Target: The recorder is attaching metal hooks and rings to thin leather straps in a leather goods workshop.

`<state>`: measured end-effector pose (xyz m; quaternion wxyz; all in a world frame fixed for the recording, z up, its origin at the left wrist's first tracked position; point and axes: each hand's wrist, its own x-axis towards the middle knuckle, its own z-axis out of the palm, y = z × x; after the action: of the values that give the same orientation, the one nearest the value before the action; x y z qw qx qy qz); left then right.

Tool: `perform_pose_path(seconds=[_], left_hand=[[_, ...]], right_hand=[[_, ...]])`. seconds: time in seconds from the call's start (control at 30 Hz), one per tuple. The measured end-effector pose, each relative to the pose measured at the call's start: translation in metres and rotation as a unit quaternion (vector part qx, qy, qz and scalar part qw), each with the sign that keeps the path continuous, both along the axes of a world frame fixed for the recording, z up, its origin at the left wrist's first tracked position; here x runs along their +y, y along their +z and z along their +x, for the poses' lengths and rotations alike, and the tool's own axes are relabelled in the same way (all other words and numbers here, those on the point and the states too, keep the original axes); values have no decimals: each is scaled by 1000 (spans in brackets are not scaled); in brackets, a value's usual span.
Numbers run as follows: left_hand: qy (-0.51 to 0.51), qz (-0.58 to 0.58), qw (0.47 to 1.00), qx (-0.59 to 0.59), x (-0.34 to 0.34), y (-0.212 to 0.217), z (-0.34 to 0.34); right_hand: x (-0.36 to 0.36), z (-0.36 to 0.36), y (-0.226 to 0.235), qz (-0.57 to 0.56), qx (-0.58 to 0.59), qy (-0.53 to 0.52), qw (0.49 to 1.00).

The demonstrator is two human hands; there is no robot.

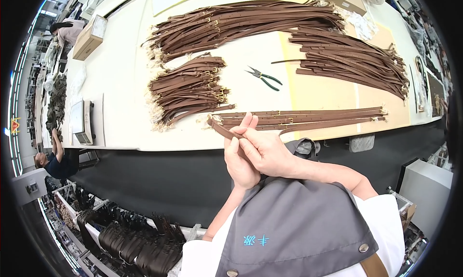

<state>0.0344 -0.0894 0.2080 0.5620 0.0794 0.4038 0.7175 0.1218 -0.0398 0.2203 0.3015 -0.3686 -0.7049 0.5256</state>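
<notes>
Pinching one brown leather-look strap point(222, 129) between left hand point(242, 171) and right hand point(268, 151), right at the tabletop's point(123, 118) near edge.
With both hands bunched close together, probably best worked with a light grip, flat and untwisted. Would watch the row of buckled straps point(328, 112) just beyond, easy to snag. Further out, could reach toward the needle-nose pliers point(261, 75), lying with open room around, but boxed in by the short-strap pile point(185, 86) left and the long-strap pile point(352, 61) right. Looks roomier toward the left end, tbh.
</notes>
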Motion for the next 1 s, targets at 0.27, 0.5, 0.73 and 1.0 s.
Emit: perform_pose_path(seconds=[0.27,0.5,0.73,1.0], left_hand=[[-29,0,1000,5,-1,-1,-19],[24,32,995,92,-1,-6,-13],[30,34,996,74,-4,-8,-18],[40,25,998,45,-2,-2,-33]], right_hand=[[2,-2,1,52,-12,4,999],[-3,-9,1,162,-43,2,986],[-3,-18,-4,188,-56,-19,980],[5,-32,-12,107,13,-11,994]])
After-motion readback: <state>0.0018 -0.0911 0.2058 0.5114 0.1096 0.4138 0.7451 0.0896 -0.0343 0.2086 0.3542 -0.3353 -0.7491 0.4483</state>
